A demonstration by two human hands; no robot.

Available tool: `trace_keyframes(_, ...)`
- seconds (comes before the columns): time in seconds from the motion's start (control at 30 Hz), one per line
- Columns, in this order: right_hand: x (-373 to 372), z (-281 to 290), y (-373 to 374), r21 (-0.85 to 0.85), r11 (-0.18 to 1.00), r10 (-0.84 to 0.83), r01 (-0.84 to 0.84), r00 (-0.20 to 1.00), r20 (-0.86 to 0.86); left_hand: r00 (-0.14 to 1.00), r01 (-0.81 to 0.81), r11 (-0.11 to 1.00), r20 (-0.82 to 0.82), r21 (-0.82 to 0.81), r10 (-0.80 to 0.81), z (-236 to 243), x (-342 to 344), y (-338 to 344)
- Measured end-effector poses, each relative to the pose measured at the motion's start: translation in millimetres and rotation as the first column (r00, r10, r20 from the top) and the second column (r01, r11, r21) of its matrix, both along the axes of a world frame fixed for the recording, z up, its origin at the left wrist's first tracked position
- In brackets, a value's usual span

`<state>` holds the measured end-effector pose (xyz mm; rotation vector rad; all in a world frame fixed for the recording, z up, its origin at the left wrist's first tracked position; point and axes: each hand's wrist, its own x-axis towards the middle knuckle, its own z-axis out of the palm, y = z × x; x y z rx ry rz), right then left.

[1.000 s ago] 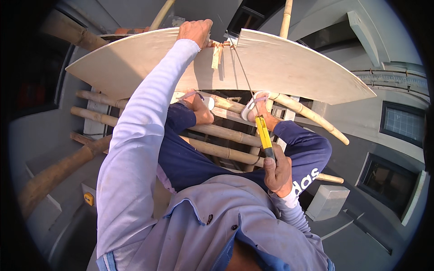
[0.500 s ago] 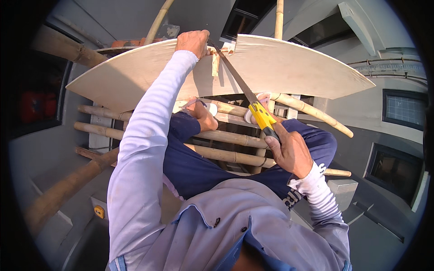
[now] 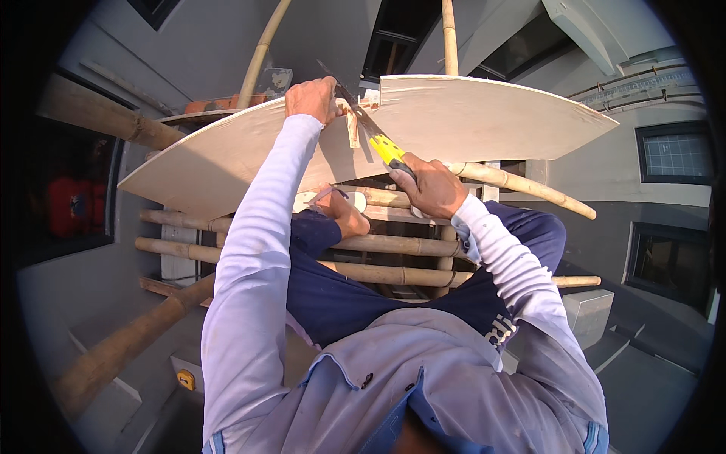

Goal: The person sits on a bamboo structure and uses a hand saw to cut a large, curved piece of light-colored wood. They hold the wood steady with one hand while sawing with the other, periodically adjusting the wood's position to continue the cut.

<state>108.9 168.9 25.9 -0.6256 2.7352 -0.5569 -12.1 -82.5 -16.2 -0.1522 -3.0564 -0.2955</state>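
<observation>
Head view: the person sits high on a bamboo scaffold [image 3: 393, 246], feet on the poles, and works on a thin pale board [image 3: 484, 117] that lies across the poles in front. The left hand [image 3: 311, 98] presses down on the far edge of the board, fingers curled over the rim, just beside the cut. The right hand [image 3: 432, 185] is closed tight around the yellow handle of a handsaw [image 3: 372, 130], and the blade runs up and away into a notch in the board, close to the left hand.

The board looks light and a little flexible, and I judge it can shake or bend under the saw, so the best hold is near the cut line, as the left hand does. Its edge may be rough. The saw handle looks stiff and easy to grip, but the blade passes near the left fingers, which I think is a risk. A yellow tape measure [image 3: 186, 379] lies far below on a ledge.
</observation>
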Motion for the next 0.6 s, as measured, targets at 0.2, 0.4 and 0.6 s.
trace_keyframes(0.2,54.8,48.9,20.0,-0.009,0.997,0.077,-0.078,0.993,-0.091,1.000,-0.006,1.000,-0.018,0.016,0.007,-10.7,0.7,-24.3)
trace_keyframes(0.4,-21.7,-11.4,-16.8,0.039,0.999,0.019,-0.014,0.993,-0.114,1.000,-0.001,0.999,-0.021,-0.037,0.000,-8.3,-0.5,-0.5)
trace_keyframes(0.6,16.0,32.0,-12.8,0.124,0.992,-0.019,-0.009,0.976,0.219,1.000,-0.022,0.998,0.015,-0.058,0.023,-9.3,0.4,-18.6)
